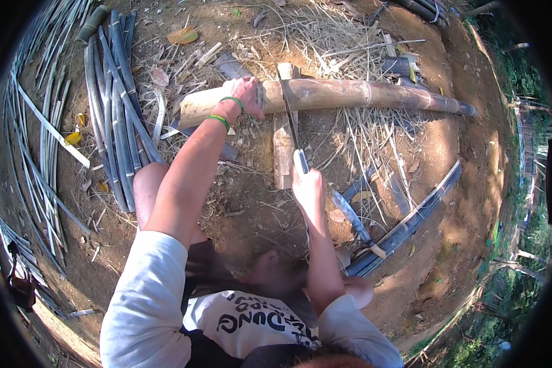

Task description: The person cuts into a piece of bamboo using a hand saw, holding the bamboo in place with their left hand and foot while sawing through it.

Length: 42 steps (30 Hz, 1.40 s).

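Observation:
A thick tan bamboo pole (pixel 331 94) lies crosswise over a short wooden block (pixel 283 147) on the ground. My left hand (pixel 244 97), with green and yellow bands at the wrist, grips the pole left of the block and presses down over its top. My right hand (pixel 308 187) is closed round the pale handle of a handsaw (pixel 291 122). The long, narrow saw blade points away from me and crosses the pole just right of my left hand. How deep it sits in the bamboo cannot be made out.
A large knife (pixel 351 216) lies near my right knee beside dark split bamboo (pixel 411 224). To the left are a stack of dark bamboo strips (pixel 113 110) and thin pale slats (pixel 49 132). Dry shavings (pixel 325 40) litter the dirt beyond the pole.

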Each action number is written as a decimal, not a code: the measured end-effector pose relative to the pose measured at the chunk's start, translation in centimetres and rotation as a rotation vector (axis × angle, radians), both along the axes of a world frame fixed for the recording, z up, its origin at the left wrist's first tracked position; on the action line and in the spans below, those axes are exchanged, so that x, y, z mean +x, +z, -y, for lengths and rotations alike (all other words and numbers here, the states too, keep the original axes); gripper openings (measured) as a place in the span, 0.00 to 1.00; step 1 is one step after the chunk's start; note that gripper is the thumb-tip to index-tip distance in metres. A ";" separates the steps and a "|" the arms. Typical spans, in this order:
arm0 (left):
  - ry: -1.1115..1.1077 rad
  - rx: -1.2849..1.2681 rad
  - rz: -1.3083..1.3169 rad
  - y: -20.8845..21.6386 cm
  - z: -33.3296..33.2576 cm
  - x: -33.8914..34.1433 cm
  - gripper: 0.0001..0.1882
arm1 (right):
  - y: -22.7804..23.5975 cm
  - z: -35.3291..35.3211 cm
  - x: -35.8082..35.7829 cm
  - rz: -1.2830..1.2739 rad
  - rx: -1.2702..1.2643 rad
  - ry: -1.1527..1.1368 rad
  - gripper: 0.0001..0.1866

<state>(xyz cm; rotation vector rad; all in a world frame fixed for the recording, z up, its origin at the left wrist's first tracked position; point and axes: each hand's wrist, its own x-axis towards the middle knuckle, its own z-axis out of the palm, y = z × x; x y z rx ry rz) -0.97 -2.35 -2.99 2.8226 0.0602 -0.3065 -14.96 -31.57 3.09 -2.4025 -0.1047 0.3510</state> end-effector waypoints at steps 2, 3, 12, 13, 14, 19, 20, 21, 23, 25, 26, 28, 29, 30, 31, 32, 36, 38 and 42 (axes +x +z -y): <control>0.044 0.004 0.040 0.1 0.8 -0.4 0.57 | -2.0 1.7 -1.3 0.149 0.066 0.009 0.20; 0.063 0.020 0.056 0.3 0.6 -0.6 0.57 | -2.3 1.1 -0.6 0.143 0.098 0.018 0.20; 0.205 0.021 -0.090 -2.0 -0.5 -4.7 0.51 | -6.7 -3.0 3.9 -0.057 0.047 -0.076 0.23; 0.193 0.008 -0.190 -1.8 0.3 -5.2 0.50 | -7.4 -1.5 1.8 -0.226 -0.054 -0.115 0.23; 0.183 0.002 -0.239 -1.3 1.0 -4.7 0.50 | -7.6 -0.6 1.6 -0.180 -0.028 -0.117 0.21; 0.174 0.064 -0.270 -2.6 0.8 -4.3 0.57 | -3.6 -1.1 1.0 0.055 0.264 -0.090 0.14; 0.173 0.055 -0.270 -2.5 0.5 -4.4 0.57 | -2.6 -1.1 1.3 0.018 0.272 -0.131 0.14; 0.160 0.032 -0.260 -2.6 1.2 -4.2 0.57 | -2.6 -0.2 2.2 0.212 0.279 -0.104 0.14; 0.163 0.053 -0.151 -3.4 1.4 -4.9 0.56 | -1.2 1.0 4.3 0.151 0.157 -0.174 0.16; 0.158 0.082 -0.097 -3.5 0.2 -5.6 0.55 | 0.3 2.0 6.8 0.182 0.143 -0.141 0.18; 0.160 0.045 -0.124 -2.7 -0.2 -5.4 0.57 | 1.0 3.1 8.0 0.216 0.114 -0.130 0.19; 0.153 -0.017 -0.194 -0.5 -1.8 -5.4 0.62 | 1.2 6.2 9.7 0.333 0.006 -0.132 0.21; 0.188 -0.007 -0.172 0.8 -2.9 -5.5 0.62 | 1.2 7.3 10.1 0.427 -0.054 -0.155 0.22; 0.257 0.013 -0.151 1.6 -5.0 -5.6 0.61 | 0.5 8.0 11.0 0.372 -0.051 -0.153 0.25; 0.328 0.035 -0.129 2.2 -7.6 -5.7 0.61 | -0.5 7.6 11.7 0.297 -0.044 -0.198 0.28; 0.386 -0.009 -0.143 3.3 -9.4 -5.4 0.62 | -1.7 7.8 12.5 0.333 -0.083 -0.238 0.27; 0.583 0.277 0.086 5.4 -13.6 -6.3 0.74 | -3.3 3.6 12.3 0.236 -0.066 -0.310 0.28; 0.462 0.291 0.288 6.0 -11.7 -6.1 0.76 | -3.4 2.6 11.8 0.307 -0.175 -0.367 0.27; 0.027 0.051 0.081 7.2 -1.7 -6.2 0.63 | -1.8 2.6 10.8 -0.059 0.162 -0.472 0.23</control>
